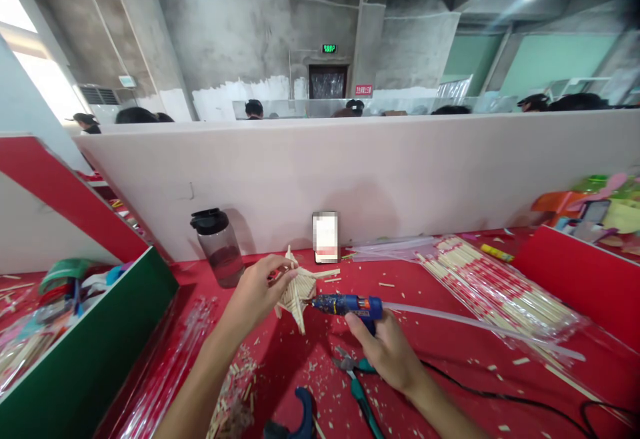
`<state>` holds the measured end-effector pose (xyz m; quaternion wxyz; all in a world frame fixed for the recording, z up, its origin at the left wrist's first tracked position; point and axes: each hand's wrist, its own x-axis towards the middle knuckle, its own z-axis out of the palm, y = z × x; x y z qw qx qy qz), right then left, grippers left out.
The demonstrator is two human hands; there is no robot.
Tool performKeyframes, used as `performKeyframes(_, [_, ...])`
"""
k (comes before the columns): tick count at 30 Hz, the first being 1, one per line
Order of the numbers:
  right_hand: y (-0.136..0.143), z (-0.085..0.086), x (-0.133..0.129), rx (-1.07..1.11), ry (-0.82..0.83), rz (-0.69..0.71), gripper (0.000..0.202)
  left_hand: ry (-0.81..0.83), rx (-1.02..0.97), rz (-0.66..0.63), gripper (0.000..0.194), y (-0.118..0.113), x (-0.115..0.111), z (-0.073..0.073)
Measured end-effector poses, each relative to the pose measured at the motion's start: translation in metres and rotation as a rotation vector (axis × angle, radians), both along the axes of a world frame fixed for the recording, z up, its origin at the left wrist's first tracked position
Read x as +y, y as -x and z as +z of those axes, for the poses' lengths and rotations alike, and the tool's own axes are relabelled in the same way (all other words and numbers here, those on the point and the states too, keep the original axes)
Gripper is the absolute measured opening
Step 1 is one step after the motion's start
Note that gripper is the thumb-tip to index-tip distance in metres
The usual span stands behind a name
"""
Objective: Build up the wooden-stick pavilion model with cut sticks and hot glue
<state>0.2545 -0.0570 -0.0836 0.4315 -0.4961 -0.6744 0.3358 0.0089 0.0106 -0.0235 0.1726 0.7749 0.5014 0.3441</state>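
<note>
A blue pistol-shaped glue gun [347, 304] is gripped in the right hand [393, 352], above a red tabletop [425, 369]; its long axis is laid across the view, with the nozzle pointed left at a small pale model of wooden sticks [303, 287] and a long translucent glue stick [480, 320] trailed from its rear to the right. The model is pinched between the thumb and fingers of the left hand [265, 287], its ridge run from the far side towards the wearer, slightly aslant. "EXIT" can be read on a green lit sign [329, 48]; the characters on a red wall sign [363, 90] are too small to be made out surely. Pale sticks with red bands are held in a clear plastic bag [505, 286] at the right. Whether liquid is contained in the dark translucent black-lidded bottle [219, 252] cannot be told.
</note>
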Motion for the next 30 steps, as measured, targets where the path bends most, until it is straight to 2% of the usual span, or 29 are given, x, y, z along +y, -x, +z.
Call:
performKeyframes(10, [0.003,-0.002,0.001,-0.021,-0.012,-0.037,0.043,0.012,-0.018,-0.017,0.025,-0.001,0.0,0.0])
performKeyframes(24, [-0.001,-0.006,-0.001,-0.045,-0.004,-0.021,0.041,0.01,-0.021,-0.026,0.027,-0.001,-0.001,0.001])
performKeyframes(30, [-0.008,0.0,0.0,-0.108,-0.01,-0.02,0.036,0.012,-0.014,-0.021,0.026,0.0,0.001,0.001])
